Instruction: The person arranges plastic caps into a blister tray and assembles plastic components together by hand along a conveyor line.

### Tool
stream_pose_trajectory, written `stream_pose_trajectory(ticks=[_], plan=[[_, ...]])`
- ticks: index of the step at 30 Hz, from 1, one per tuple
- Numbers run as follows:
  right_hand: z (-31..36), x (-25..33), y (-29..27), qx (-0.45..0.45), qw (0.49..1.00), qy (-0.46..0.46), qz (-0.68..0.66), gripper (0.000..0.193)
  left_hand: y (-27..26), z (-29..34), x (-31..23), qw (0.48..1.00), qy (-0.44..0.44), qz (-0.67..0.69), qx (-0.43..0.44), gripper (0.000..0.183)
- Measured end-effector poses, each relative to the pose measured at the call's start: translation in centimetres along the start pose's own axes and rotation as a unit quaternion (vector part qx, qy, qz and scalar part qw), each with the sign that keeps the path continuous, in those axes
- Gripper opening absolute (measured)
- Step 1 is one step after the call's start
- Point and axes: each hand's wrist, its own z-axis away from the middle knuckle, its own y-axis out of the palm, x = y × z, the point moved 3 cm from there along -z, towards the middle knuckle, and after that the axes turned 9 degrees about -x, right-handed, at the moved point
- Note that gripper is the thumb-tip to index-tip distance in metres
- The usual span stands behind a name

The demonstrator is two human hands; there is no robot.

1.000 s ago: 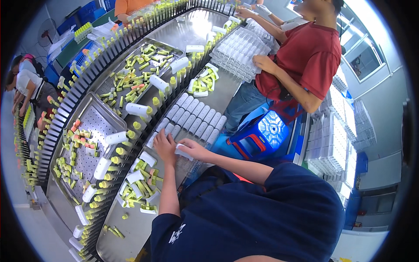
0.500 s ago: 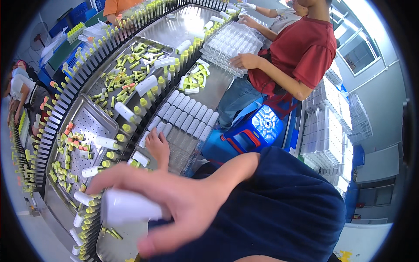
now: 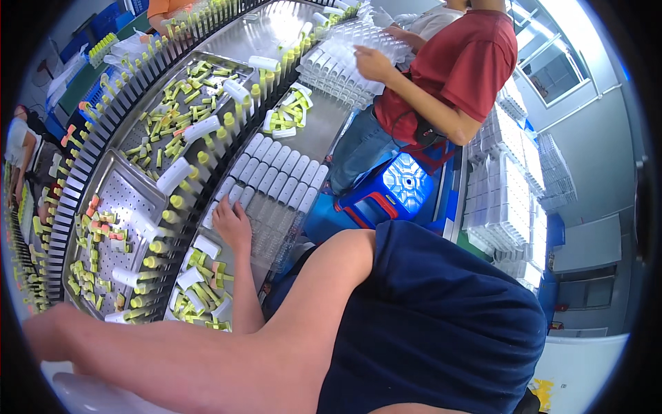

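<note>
My left hand (image 3: pixel 232 224) lies at the near end of a clear plastic tray (image 3: pixel 265 231), fingers stretched out and spread. Its fingertips touch the nearest white oblong casings (image 3: pixel 236 193) in the tray. These casings lie in close rows. My right arm crosses in front of the left forearm and reaches far left. The right hand (image 3: pixel 45 334) is blurred and cut off at the dark rim, so its fingers and anything in them cannot be made out. Under that forearm shows a glossy whitish thing (image 3: pixel 103 395) of unclear kind.
Yellow-green clips and white casings lie heaped (image 3: pixel 200 286) beside the tray. A slotted black conveyor (image 3: pixel 200 148) carries upright yellow-green pieces and casings past perforated metal trays (image 3: pixel 131 190). A co-worker in red (image 3: pixel 452 79) stands by stacked clear trays (image 3: pixel 345 65). A blue stool (image 3: pixel 396 190) stands behind.
My right hand, which held a white casing near the camera, has swung left to the rim. My left hand stays at the tray. The whole view has shifted slightly.
</note>
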Motion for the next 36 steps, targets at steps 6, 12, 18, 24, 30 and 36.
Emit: stream_pose_trajectory(ticks=[6, 12, 18, 24, 30, 36], plan=[[-2.0, 1.3, -0.7, 0.002, 0.999, 0.037, -0.036, 0.082, -0.2, 1.0, 0.7, 1.0, -0.006, -0.013, 0.007, 0.035], [-1.7, -0.1, 0.0, -0.021, 0.996, 0.064, -0.049, 0.082, 0.1, 0.2, 0.0, 1.0, -0.014, 0.009, 0.018, 0.035], [0.1, -0.7, 1.4, -0.029, 0.99, 0.111, -0.084, 0.083, 0.1, 1.0, 0.6, 1.0, -0.007, 0.013, 0.01, 0.035], [1.5, -2.7, 2.0, -0.066, 0.983, 0.143, -0.099, 0.084, 0.3, 0.6, 0.6, 1.0, 0.008, 0.0, -0.007, 0.035], [5.4, -3.6, 0.0, 0.161, 0.958, 0.203, 0.126, 0.079, 0.7, 0.2, 0.1, 1.0, 0.012, -0.015, -0.001, 0.034], [12.0, -9.0, -14.6, 0.022, 0.84, 0.371, 0.396, 0.037, 3.5, 4.7, 3.6, 0.998, -0.055, -0.008, -0.029, 0.044]])
